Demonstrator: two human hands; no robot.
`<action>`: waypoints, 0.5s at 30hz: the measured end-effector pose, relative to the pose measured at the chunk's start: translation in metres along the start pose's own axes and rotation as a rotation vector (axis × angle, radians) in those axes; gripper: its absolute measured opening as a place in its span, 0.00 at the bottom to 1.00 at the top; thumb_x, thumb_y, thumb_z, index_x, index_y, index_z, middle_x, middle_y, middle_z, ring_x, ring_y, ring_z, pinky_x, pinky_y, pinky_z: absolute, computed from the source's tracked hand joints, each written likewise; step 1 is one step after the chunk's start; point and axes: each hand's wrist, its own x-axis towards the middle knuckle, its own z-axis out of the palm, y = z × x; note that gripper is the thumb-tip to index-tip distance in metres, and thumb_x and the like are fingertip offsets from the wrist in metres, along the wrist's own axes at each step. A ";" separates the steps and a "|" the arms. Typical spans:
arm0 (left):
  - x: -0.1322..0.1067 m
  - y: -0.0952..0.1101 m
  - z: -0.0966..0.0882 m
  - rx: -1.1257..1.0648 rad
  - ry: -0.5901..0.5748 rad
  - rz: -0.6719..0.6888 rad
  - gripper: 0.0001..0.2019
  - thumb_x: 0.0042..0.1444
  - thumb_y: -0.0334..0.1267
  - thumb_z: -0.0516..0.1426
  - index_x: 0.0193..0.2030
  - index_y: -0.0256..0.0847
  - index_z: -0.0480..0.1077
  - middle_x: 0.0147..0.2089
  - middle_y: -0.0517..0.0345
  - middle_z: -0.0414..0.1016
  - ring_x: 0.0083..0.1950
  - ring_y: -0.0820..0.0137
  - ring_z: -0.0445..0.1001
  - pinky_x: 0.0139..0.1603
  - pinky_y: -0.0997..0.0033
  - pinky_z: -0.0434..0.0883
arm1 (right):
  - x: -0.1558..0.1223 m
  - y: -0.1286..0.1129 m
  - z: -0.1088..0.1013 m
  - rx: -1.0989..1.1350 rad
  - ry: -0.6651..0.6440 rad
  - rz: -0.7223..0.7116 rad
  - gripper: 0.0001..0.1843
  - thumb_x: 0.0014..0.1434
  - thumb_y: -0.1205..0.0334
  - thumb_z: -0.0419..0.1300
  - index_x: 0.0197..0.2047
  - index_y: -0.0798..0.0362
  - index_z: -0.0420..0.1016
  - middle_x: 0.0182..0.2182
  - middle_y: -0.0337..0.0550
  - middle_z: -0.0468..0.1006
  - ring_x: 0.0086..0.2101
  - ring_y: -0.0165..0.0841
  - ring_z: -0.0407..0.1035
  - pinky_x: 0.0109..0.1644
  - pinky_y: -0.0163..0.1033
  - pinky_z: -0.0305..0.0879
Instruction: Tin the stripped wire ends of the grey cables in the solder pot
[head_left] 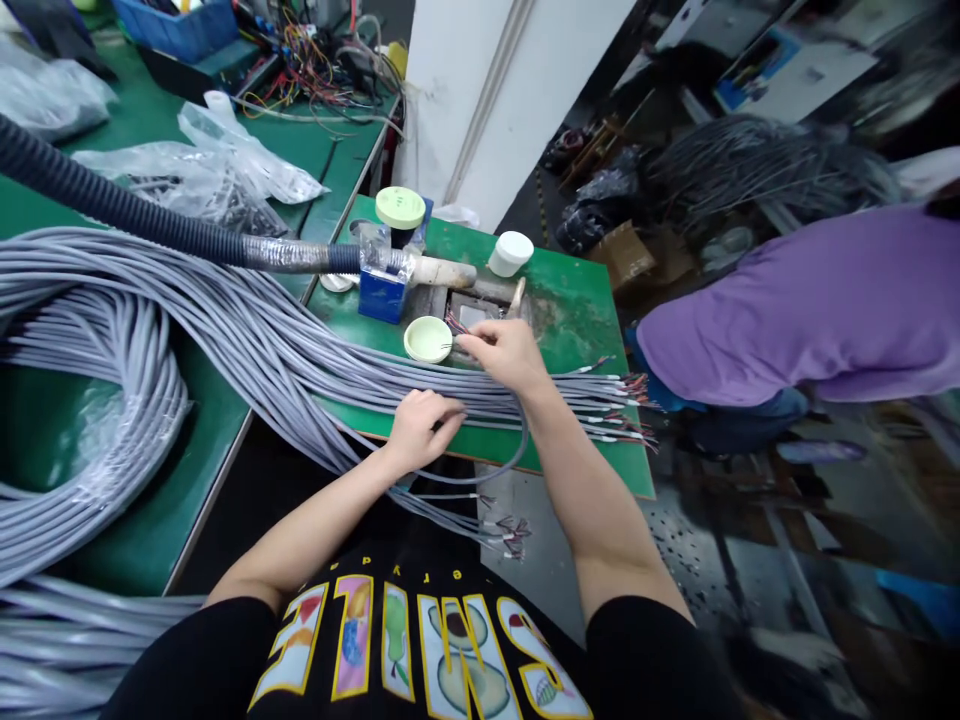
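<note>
My right hand pinches the end of a grey cable, its thin stripped wires pointing left. Those tips are beside the rim of a small pale round dish. From this hand the cable loops down past the table edge and back to the left. My left hand lies on a thick bundle of grey cables, its fingers bent loosely, with a gap between thumb and forefinger. Nothing shows in that gap. The bundle's stripped ends fan out at the right of the green table.
A black ribbed hose with a pale nozzle rests over a blue block. Nearby are a white tub, a brush and a green-lidded jar. Coiled cable lies left. A purple-clad person is at right.
</note>
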 end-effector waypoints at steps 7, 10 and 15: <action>-0.004 -0.006 0.004 0.106 -0.060 0.063 0.08 0.61 0.36 0.52 0.37 0.40 0.72 0.31 0.56 0.77 0.31 0.70 0.70 0.36 0.67 0.60 | 0.050 -0.008 0.030 -0.510 -0.243 0.043 0.12 0.54 0.59 0.57 0.29 0.54 0.80 0.28 0.44 0.80 0.32 0.34 0.71 0.32 0.35 0.55; -0.004 -0.007 0.003 0.105 -0.058 0.075 0.07 0.61 0.35 0.52 0.37 0.40 0.72 0.31 0.56 0.77 0.32 0.70 0.71 0.36 0.67 0.59 | 0.055 -0.010 0.037 -0.605 -0.276 0.055 0.12 0.55 0.58 0.57 0.32 0.52 0.81 0.33 0.47 0.81 0.36 0.38 0.73 0.34 0.36 0.57; -0.004 -0.008 0.003 0.108 -0.074 0.068 0.07 0.60 0.35 0.52 0.37 0.41 0.72 0.31 0.56 0.76 0.32 0.70 0.71 0.36 0.67 0.59 | 0.058 -0.011 0.044 -0.676 -0.307 0.053 0.13 0.56 0.57 0.56 0.34 0.52 0.81 0.36 0.50 0.81 0.39 0.41 0.74 0.36 0.37 0.60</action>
